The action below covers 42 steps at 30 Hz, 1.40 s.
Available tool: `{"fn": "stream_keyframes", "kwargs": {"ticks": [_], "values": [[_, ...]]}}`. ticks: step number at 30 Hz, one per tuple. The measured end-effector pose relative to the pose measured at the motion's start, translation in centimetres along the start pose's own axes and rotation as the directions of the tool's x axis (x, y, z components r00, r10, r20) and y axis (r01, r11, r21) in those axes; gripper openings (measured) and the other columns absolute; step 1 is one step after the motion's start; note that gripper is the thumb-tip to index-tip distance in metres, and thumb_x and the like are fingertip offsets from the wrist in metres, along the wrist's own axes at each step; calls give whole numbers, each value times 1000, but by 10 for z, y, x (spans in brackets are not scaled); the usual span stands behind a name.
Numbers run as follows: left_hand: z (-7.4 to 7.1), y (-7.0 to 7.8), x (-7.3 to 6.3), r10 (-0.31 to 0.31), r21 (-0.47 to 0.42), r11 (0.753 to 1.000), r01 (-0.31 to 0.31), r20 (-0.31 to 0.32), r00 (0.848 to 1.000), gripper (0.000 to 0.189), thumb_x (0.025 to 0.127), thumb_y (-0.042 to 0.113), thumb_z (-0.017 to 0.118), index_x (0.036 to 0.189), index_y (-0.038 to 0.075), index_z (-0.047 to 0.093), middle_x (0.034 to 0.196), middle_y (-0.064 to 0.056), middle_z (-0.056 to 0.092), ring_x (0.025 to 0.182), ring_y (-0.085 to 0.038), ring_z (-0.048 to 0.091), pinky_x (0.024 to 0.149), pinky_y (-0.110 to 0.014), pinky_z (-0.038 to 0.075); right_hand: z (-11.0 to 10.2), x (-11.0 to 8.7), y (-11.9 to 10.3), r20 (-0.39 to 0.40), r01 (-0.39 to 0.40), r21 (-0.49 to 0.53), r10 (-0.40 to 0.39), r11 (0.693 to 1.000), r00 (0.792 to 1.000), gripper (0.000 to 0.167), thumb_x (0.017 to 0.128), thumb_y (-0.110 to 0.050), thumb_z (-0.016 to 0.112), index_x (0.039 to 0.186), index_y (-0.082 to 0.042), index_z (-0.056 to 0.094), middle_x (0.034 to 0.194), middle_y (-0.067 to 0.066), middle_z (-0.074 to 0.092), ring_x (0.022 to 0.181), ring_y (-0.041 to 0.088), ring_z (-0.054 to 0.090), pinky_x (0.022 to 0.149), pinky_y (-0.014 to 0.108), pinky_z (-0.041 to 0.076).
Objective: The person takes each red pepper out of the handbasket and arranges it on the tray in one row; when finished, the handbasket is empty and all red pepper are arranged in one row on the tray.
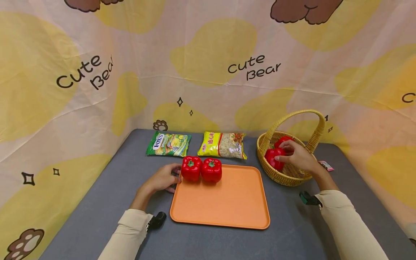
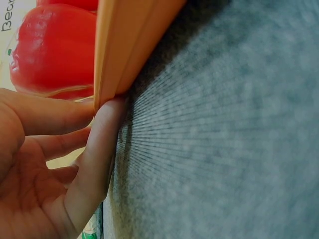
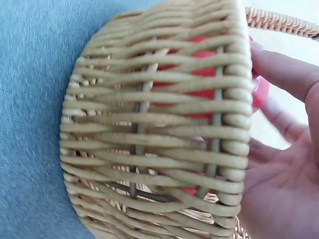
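Note:
My left hand (image 1: 164, 177) pinches the left rim of the orange tray (image 1: 227, 202) between thumb and fingers, as the left wrist view shows close up. Side by side in the tray's far left corner stand two red bell peppers (image 1: 191, 169). Over at the right, my right hand (image 1: 296, 155) reaches into a wicker basket (image 1: 279, 177) and grips a red bell pepper (image 1: 272, 158) there. Behind it in the basket shows another red pepper (image 1: 283, 140). Woven strands cover much of the gripped pepper in the right wrist view.
A green Fox's candy bag (image 1: 169, 144) and a yellow pasta bag (image 1: 223, 145) lie behind the tray. The basket's tall handle (image 1: 297, 112) arches over its opening. Beside the basket lies a small pink packet (image 1: 326, 165). A patterned cloth hangs behind the grey table.

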<state>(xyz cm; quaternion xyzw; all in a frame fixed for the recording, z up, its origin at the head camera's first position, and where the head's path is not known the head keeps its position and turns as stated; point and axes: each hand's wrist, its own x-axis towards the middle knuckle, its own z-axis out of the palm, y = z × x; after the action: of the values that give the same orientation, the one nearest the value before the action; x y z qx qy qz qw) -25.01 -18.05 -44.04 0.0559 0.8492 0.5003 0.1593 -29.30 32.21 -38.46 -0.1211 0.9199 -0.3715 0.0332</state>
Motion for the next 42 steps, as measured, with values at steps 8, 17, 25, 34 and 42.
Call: {"fn": "stream_keyframes", "kwargs": {"ticks": [8,17,25,34,42], "values": [[1,-2,1,2,-14,1000,-2,-2,1000,59,94,1,63,151,-7,48,132,-23,60,99,-24,67,65,-41,67,2,-14,-3,-30,-20,61,22,998,999,77,98,-34,75,158,-1,40,152,30,50,133,47,53,92,34,57],[-1,-3,1,0,0,1000,0,-4,1000,60,95,1,63,152,-7,48,132,-23,60,99,-25,68,65,-41,67,-3,-35,-23,-112,-47,87,57,995,992,77,98,-36,76,161,-10,41,156,27,47,137,52,49,93,45,61],[-1,-2,1,-4,-2,1000,4,-4,1000,59,95,1,63,152,-6,48,132,-23,59,100,-25,68,65,-41,67,-8,-53,-37,-118,-23,90,34,996,992,80,99,-31,75,165,-12,34,157,25,45,137,46,47,81,20,55],[-1,-2,2,-12,-1,1000,12,-5,1000,59,96,1,63,152,-6,48,132,-23,60,100,-26,68,65,-41,67,-4,-66,-63,-69,99,108,-92,989,993,79,95,-14,78,162,-11,38,157,22,40,127,43,52,84,18,57],[-1,-1,2,-10,5,1000,10,-7,1000,58,95,0,62,151,-6,48,132,-23,60,99,-25,68,65,-41,67,14,-58,-82,-78,195,99,-188,976,979,79,88,-14,87,157,-10,47,150,16,47,123,38,59,91,11,53]]}}
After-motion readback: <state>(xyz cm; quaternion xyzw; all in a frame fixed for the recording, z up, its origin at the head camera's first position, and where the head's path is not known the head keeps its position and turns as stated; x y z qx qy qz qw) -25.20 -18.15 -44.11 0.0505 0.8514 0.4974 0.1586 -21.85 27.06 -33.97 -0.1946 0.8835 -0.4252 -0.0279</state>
